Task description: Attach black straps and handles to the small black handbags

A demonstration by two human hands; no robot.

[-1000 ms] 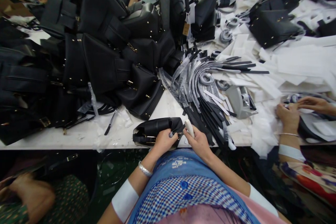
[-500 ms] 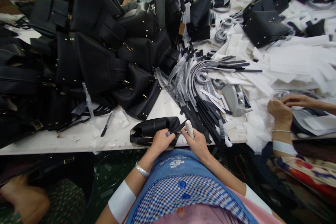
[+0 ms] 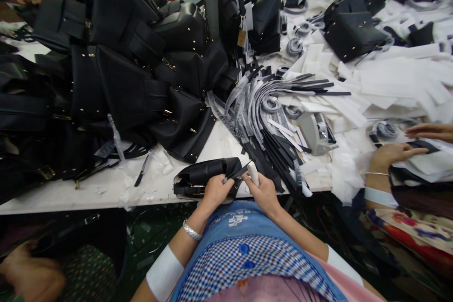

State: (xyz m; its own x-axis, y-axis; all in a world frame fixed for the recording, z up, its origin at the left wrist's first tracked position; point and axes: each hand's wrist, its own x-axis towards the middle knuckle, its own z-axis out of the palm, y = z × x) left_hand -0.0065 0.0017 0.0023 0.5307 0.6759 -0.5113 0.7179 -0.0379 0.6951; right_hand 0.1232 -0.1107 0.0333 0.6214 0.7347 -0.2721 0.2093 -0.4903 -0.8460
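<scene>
At the table's front edge, a small black handbag [image 3: 201, 170] with gold-coloured metal parts lies on its side. My left hand [image 3: 216, 190] is closed at the bag's right end, pinching a black strap [image 3: 243, 170] there. Close beside it, my right hand [image 3: 264, 194] wraps round a tool with a thick white handle [image 3: 253, 173], its top pointing up. The tool's working end lies near the strap and is mostly hidden by my fingers.
Black handbags [image 3: 130, 85] pile up at the left. Plastic-wrapped straps [image 3: 260, 113] spread ahead, beside a grey tape dispenser [image 3: 313, 134]. White sheets [image 3: 399, 80] cover the right side. A co-worker's hand [image 3: 392, 155] works at the right; other people sit across the table.
My hands hold nearly the same place on the strap and tool. The view has shifted slightly. The co-worker's hands at the right have moved apart.
</scene>
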